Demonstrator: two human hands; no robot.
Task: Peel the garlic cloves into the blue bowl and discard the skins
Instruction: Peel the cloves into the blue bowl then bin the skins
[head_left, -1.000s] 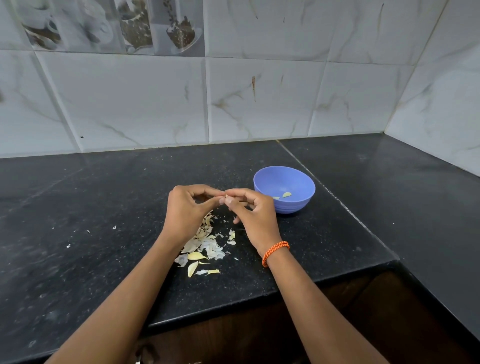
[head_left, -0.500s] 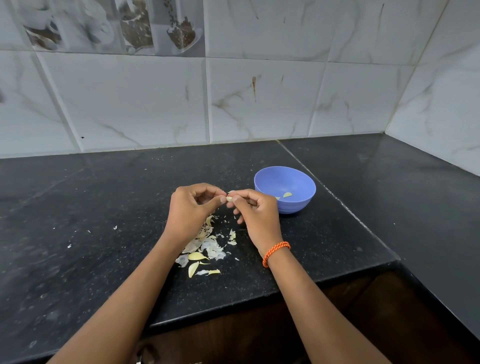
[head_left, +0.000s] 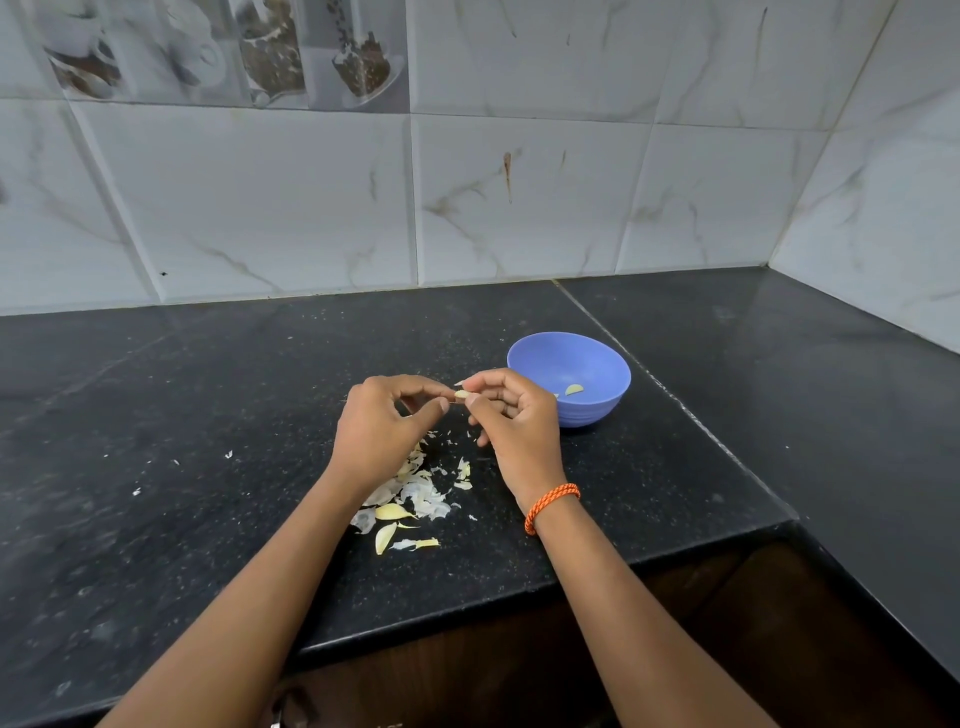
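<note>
Both forearms are reaching forward over the black tabletop (head_left: 208, 415), the hands meeting above it. The left hand (head_left: 379, 431) is curling its fingers, thumb and forefinger pinching one end of a small garlic clove (head_left: 461, 394). The right hand (head_left: 514, 421), wearing an orange wristband (head_left: 550, 505), is pinching the clove's other end with thumb and forefinger, its remaining fingers loosely bent. The blue bowl (head_left: 597, 410) is sitting just beyond the right hand, holding a peeled clove (head_left: 573, 389). Garlic skins (head_left: 415, 493) are lying scattered beneath the hands.
</note>
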